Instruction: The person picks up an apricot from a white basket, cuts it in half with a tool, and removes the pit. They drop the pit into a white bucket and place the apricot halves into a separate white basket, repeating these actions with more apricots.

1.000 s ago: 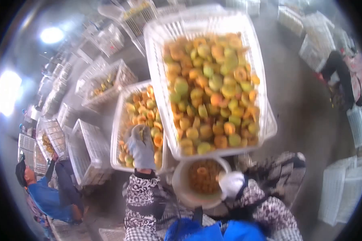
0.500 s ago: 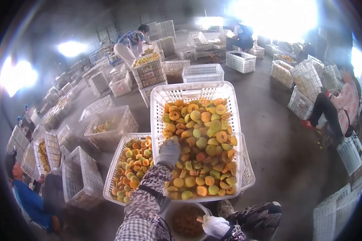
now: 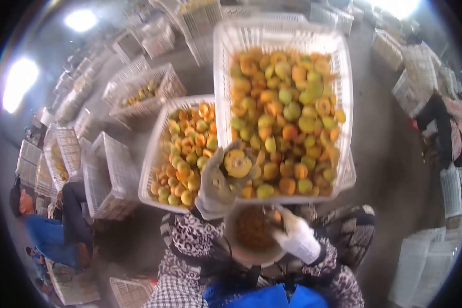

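My left hand (image 3: 215, 187), in a pale glove, is closed round an apricot half (image 3: 237, 163) with its cut face turned up. It is at the near left corner of a white crate (image 3: 283, 31) full of apricot halves (image 3: 291, 111). My right hand (image 3: 299, 238), also gloved, grips a small tool (image 3: 273, 217) with a shiny end; its exact kind is blurred. This hand is over the right rim of a bucket (image 3: 239, 252) containing brownish pieces, perhaps pits. A second white crate (image 3: 145, 172) of apricot halves stands lower at the left.
Left of me are an upright white crate (image 3: 110, 179) and another crate (image 3: 151, 105) with some fruit. A person in blue (image 3: 46, 231) sits at far left, another person (image 3: 446, 120) at far right. Stacked crates (image 3: 416, 267) stand at the lower right.
My left hand has come back from the fruit heap towards me, with an apricot half now visible in it. My right hand has risen over the bucket. The view has tilted downward.
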`<action>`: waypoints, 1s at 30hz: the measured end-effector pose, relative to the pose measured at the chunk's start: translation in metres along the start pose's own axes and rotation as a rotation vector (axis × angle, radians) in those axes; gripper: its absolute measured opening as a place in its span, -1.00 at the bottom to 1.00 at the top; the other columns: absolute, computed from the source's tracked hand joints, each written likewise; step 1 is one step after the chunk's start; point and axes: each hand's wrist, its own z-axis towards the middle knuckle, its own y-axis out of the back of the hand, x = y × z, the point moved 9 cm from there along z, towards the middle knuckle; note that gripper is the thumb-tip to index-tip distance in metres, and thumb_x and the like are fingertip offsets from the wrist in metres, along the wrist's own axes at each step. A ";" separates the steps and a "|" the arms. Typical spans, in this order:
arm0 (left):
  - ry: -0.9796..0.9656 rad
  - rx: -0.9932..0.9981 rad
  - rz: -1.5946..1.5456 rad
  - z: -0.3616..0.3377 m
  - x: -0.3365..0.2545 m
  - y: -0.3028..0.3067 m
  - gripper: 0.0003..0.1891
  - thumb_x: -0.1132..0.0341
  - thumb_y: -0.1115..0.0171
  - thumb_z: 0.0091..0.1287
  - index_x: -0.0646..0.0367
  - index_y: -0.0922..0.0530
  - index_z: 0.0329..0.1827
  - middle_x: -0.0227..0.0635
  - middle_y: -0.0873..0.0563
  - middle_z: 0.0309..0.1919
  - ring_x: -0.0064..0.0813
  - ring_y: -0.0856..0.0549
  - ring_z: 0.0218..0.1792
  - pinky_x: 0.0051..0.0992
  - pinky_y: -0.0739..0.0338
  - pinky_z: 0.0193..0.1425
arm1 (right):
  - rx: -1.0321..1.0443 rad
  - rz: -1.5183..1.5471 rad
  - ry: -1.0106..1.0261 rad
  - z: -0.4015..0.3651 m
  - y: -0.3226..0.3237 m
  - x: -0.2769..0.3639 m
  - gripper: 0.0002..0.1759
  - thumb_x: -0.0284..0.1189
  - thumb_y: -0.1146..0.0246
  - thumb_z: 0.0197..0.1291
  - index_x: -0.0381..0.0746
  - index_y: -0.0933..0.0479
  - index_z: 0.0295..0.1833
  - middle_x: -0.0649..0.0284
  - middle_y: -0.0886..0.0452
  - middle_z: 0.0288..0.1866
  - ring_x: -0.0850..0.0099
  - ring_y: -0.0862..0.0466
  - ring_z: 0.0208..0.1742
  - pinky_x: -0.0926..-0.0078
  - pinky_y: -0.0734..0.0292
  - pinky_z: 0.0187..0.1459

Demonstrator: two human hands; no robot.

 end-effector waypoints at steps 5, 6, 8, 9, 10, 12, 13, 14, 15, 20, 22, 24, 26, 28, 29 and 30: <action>0.458 -0.119 -0.733 -0.012 0.032 -0.017 -0.53 0.24 -0.06 0.50 0.32 -0.30 0.37 -0.08 -0.62 0.02 -0.27 -0.67 0.04 -0.29 -0.64 0.17 | -0.056 -0.131 -0.074 0.025 0.009 0.026 -0.68 -0.35 -0.26 0.18 -0.28 -0.42 -0.03 -0.09 -0.62 -0.44 -0.09 -0.66 -0.35 0.10 -0.56 -0.35; 0.476 -0.117 -0.734 -0.015 0.041 -0.014 -0.53 0.24 -0.06 0.50 0.32 -0.30 0.37 -0.08 -0.62 0.02 -0.27 -0.67 0.04 -0.29 -0.64 0.17 | -0.057 -0.129 -0.091 0.028 0.009 0.030 -0.68 -0.35 -0.26 0.18 -0.28 -0.42 -0.03 -0.09 -0.62 -0.44 -0.09 -0.66 -0.35 0.10 -0.56 -0.35; -0.189 0.206 0.228 -0.012 -0.002 -0.024 -0.49 0.57 -0.11 0.39 0.32 -0.24 0.40 -0.10 -0.54 0.13 -0.28 -0.60 0.14 -0.28 -0.55 0.29 | -0.102 -0.265 -0.002 0.036 0.011 0.048 -0.69 -0.34 -0.28 0.18 -0.27 -0.41 -0.07 -0.07 -0.60 -0.50 -0.07 -0.65 -0.42 0.10 -0.54 -0.41; -0.178 0.213 0.226 -0.016 0.001 -0.023 -0.49 0.57 -0.11 0.39 0.32 -0.24 0.40 -0.10 -0.54 0.13 -0.28 -0.60 0.14 -0.28 -0.55 0.29 | -0.167 -0.262 0.029 0.039 0.014 0.051 -0.71 -0.35 -0.29 0.18 -0.27 -0.40 -0.11 -0.05 -0.59 -0.51 -0.05 -0.65 -0.45 0.13 -0.54 -0.43; -0.006 0.188 0.119 -0.016 0.005 -0.024 -0.52 0.56 -0.09 0.40 0.34 -0.25 0.38 -0.11 -0.55 0.12 -0.29 -0.61 0.13 -0.29 -0.55 0.28 | -0.165 -0.260 0.018 0.042 0.011 0.049 -0.71 -0.35 -0.29 0.18 -0.27 -0.40 -0.11 -0.05 -0.59 -0.51 -0.05 -0.65 -0.45 0.13 -0.54 -0.43; 0.174 0.163 0.011 -0.020 0.016 -0.026 -0.55 0.54 -0.07 0.42 0.36 -0.27 0.36 -0.12 -0.56 0.10 -0.31 -0.62 0.11 -0.30 -0.55 0.27 | -0.209 -0.244 -0.056 0.044 0.011 0.038 -0.71 -0.35 -0.29 0.17 -0.27 -0.40 -0.13 -0.03 -0.59 -0.52 -0.04 -0.64 -0.46 0.13 -0.54 -0.45; 0.181 0.163 -0.018 -0.021 0.017 -0.027 -0.59 0.55 -0.04 0.43 0.37 -0.30 0.33 -0.13 -0.57 0.08 -0.32 -0.63 0.09 -0.33 -0.55 0.25 | -0.171 -0.319 -0.098 0.045 0.007 0.036 -0.71 -0.36 -0.28 0.18 -0.27 -0.38 -0.12 -0.02 -0.58 -0.53 -0.03 -0.65 -0.47 0.13 -0.54 -0.46; 0.187 0.161 -0.048 -0.022 0.018 -0.028 -0.63 0.56 -0.01 0.44 0.37 -0.33 0.29 -0.14 -0.58 0.06 -0.34 -0.63 0.07 -0.37 -0.55 0.23 | -0.166 -0.318 -0.104 0.044 0.005 0.035 -0.71 -0.36 -0.28 0.18 -0.27 -0.38 -0.12 -0.02 -0.58 -0.53 -0.03 -0.65 -0.47 0.13 -0.54 -0.46; 0.193 0.159 -0.049 -0.022 0.019 -0.028 -0.63 0.56 -0.01 0.44 0.37 -0.33 0.29 -0.14 -0.58 0.06 -0.34 -0.63 0.07 -0.37 -0.55 0.23 | -0.160 -0.323 -0.089 0.044 0.002 0.036 -0.71 -0.37 -0.27 0.18 -0.27 -0.37 -0.11 -0.01 -0.59 -0.52 -0.02 -0.65 -0.47 0.13 -0.55 -0.46; -0.006 0.117 0.237 -0.022 0.007 -0.031 -0.66 0.47 -0.17 0.39 0.36 -0.39 0.19 -0.18 -0.65 -0.10 -0.43 -0.66 -0.11 -0.46 -0.60 0.01 | -0.103 -0.408 -0.083 0.044 -0.009 0.035 -0.73 -0.37 -0.20 0.22 -0.27 -0.36 -0.07 0.03 -0.60 -0.48 0.01 -0.66 -0.48 0.13 -0.56 -0.45; -0.022 0.073 0.293 -0.024 0.007 -0.031 -0.64 0.46 -0.24 0.36 0.37 -0.40 0.17 -0.20 -0.66 -0.15 -0.46 -0.67 -0.18 -0.48 -0.62 -0.06 | 0.040 -0.516 -0.216 0.043 -0.018 0.021 -0.76 -0.38 -0.15 0.27 -0.29 -0.37 -0.05 0.03 -0.61 -0.43 0.03 -0.67 -0.45 0.12 -0.58 -0.42; 0.006 0.046 0.310 -0.026 0.011 -0.028 -0.65 0.47 -0.24 0.36 0.36 -0.41 0.16 -0.21 -0.66 -0.18 -0.47 -0.67 -0.20 -0.49 -0.61 -0.08 | -0.207 -0.568 -0.098 0.027 -0.051 -0.034 -0.78 -0.39 -0.12 0.29 -0.30 -0.38 -0.06 0.02 -0.61 -0.40 0.03 -0.68 -0.43 0.11 -0.59 -0.42; 0.217 0.046 -0.082 -0.030 0.037 -0.021 -0.71 0.38 -0.11 0.43 0.32 -0.44 0.15 -0.17 -0.63 -0.09 -0.33 -0.64 -0.05 -0.39 -0.54 0.10 | -0.453 -0.620 0.026 0.023 -0.030 -0.003 -0.80 -0.40 -0.09 0.31 -0.31 -0.38 -0.06 0.01 -0.60 -0.37 0.03 -0.69 -0.40 0.11 -0.59 -0.41; 0.074 0.088 0.272 -0.032 0.039 -0.014 -0.68 0.42 -0.11 0.38 0.31 -0.44 0.17 -0.09 -0.61 -0.02 -0.20 -0.62 0.03 -0.30 -0.50 0.19 | -0.151 -0.603 -0.175 0.036 -0.021 0.003 -0.83 -0.40 -0.06 0.33 -0.29 -0.39 -0.09 0.01 -0.59 -0.33 0.04 -0.67 -0.42 0.15 -0.58 -0.44; -0.035 0.124 0.510 -0.035 0.034 -0.016 -0.65 0.45 -0.12 0.35 0.32 -0.44 0.18 -0.06 -0.61 0.00 -0.16 -0.61 0.04 -0.27 -0.49 0.20 | -0.019 -0.596 -0.238 0.041 -0.017 0.008 -0.84 -0.40 -0.05 0.34 -0.28 -0.40 -0.11 0.01 -0.58 -0.32 0.04 -0.65 -0.44 0.17 -0.57 -0.46; -0.154 0.136 0.746 -0.038 0.028 -0.018 -0.63 0.48 -0.14 0.32 0.33 -0.44 0.19 -0.03 -0.60 0.01 -0.11 -0.61 0.06 -0.24 -0.48 0.22 | -0.024 -0.599 -0.242 0.036 -0.012 0.005 -0.84 -0.40 -0.05 0.34 -0.28 -0.40 -0.11 0.01 -0.58 -0.32 0.04 -0.65 -0.44 0.17 -0.57 -0.46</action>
